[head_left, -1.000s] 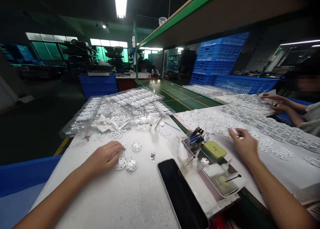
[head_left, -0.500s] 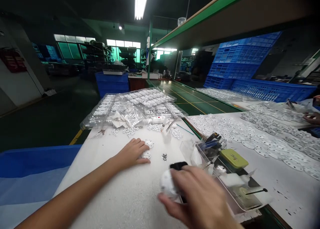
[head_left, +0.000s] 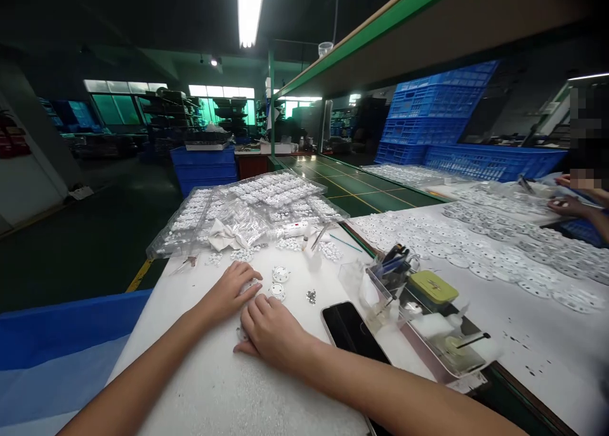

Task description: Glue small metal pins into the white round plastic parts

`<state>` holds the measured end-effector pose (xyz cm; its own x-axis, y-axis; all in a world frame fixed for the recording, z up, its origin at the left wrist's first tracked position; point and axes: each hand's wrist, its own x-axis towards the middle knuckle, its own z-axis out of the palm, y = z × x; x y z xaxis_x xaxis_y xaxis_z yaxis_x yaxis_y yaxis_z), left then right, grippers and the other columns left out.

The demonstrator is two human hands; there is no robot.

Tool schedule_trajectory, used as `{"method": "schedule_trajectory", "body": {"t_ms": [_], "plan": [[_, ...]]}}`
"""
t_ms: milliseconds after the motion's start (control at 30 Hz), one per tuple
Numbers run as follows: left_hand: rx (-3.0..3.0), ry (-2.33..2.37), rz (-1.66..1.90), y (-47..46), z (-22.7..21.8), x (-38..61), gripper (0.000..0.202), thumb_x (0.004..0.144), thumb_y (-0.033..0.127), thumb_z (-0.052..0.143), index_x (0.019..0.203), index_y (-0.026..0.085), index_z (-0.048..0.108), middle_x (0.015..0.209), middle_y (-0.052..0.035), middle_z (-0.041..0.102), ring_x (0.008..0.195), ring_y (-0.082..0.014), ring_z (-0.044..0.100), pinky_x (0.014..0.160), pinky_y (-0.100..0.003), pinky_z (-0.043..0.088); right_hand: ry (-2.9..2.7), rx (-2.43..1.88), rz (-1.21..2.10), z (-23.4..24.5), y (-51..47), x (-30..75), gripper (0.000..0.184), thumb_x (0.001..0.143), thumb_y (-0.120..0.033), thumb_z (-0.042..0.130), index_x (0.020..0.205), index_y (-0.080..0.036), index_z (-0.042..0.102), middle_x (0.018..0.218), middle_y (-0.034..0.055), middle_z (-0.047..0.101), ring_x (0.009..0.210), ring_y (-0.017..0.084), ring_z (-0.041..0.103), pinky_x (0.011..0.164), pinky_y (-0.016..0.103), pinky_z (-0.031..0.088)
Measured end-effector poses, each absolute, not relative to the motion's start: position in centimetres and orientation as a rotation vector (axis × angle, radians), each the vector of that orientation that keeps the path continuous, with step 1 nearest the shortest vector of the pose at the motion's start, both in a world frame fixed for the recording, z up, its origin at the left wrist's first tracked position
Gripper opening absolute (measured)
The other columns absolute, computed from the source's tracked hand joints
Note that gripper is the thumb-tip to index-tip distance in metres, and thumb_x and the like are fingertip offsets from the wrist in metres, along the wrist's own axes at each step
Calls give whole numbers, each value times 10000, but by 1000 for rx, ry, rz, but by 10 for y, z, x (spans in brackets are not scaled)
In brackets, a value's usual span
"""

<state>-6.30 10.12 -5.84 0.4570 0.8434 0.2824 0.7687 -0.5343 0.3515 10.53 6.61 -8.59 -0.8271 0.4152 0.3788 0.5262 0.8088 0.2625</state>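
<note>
Left hand (head_left: 231,293): lying palm down, fingers over a white, round, plastic-looking disc (head_left: 248,285); whether it grips, I can't tell.
Right hand (head_left: 266,325): just beside, at the left's 4 o'clock, curled over a second white disc (head_left: 240,333) whose edge peeks out at 9; the grip itself is hidden.
Uncovered pair: the nearer round white disc (head_left: 276,291) sits just off the right knuckles at 1 o'clock, the farther disc (head_left: 280,273) beyond that at 12; round, so no long axis, and the right hand is closer.
Silver heap: small metal bits (head_left: 311,296) on the white tabletop (head_left: 214,385), the right hand's 2 o'clock.
Black-screened phone (head_left: 352,328): 3 o'clock, running 11 to 5.
</note>
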Motion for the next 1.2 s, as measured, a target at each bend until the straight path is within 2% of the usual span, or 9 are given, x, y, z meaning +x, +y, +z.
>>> {"method": "schedule_trajectory", "body": {"t_ms": [100,200,267,367,433,500,733,867,1200], "plan": [[2494,1439,677,94,-59,-57,302,1014,369,363,1209,242,556,1222,-68,573,1183,-242,485,1002,-454,444,-2576,-831,-585,-42,38,143,533,893,-539,518,1140,-76,612,1104,204,650,1053,332,564,770,446,498],[2518,1471,631,81,-65,-45,434,1001,437,386,1417,313,395,1429,-73,468,1322,-290,415,1049,-543,413,-2282,-1031,-581,25,31,218,360,950,-410,444,1148,-149,592,973,129,675,868,269,607,733,416,489],[2654,1421,503,73,-72,-35,554,976,489,426,1493,370,267,1529,-59,372,1380,-329,365,1077,-622,356,-2105,-1273,-555,64,51,281,376,953,-443,426,1182,-180,567,1019,120,666,917,268,609,782,413,480],[2951,1221,321,69,-85,-20,587,962,510,445,1496,452,208,1565,-29,317,1391,-374,357,1061,-724,285,-1983,-1764,-376,84,112,373,397,957,-486,355,1137,-208,575,1047,122,643,949,280,597,771,417,468],[3072,1204,303,72,-93,-14,548,977,484,425,1478,495,202,1548,-15,342,1373,-383,386,1022,-760,294,-2014,-1864,-315,69,156,420,335,956,-417,401,1027,-169,615,1018,141,642,961,272,589,808,431,470],[3104,1292,341,78,-99,-13,524,991,451,407,1470,505,201,1531,-13,368,1352,-377,421,996,-760,328,-2122,-1921,-210,37,190,451,286,936,-396,505,1029,-150,617,1020,95,631,949,209,594,838,407,486],[3095,1383,548,92,-118,-22,501,962,437,472,1441,483,334,1511,10,406,1319,-337,478,1023,-594,442,-2389,-1813,-85,-58,220,494,322,929,-389,542,1161,-169,580,1171,89,575,1080,218,546,940,441,449],[3139,1362,584,94,-122,-24,503,945,437,500,1430,473,371,1504,13,415,1302,-337,498,1000,-560,480,-2375,-1786,-108,-74,227,501,398,939,-398,519,1277,-189,519,1233,98,542,1110,234,528,962,465,428],[3271,1407,479,95,-125,-26,540,958,453,461,1469,461,284,1497,3,412,1264,-320,541,940,-557,534,-2220,-1904,-176,-88,226,509,371,929,-416,531,1218,-182,549,1222,99,537,1100,234,526,942,462,442]]}}
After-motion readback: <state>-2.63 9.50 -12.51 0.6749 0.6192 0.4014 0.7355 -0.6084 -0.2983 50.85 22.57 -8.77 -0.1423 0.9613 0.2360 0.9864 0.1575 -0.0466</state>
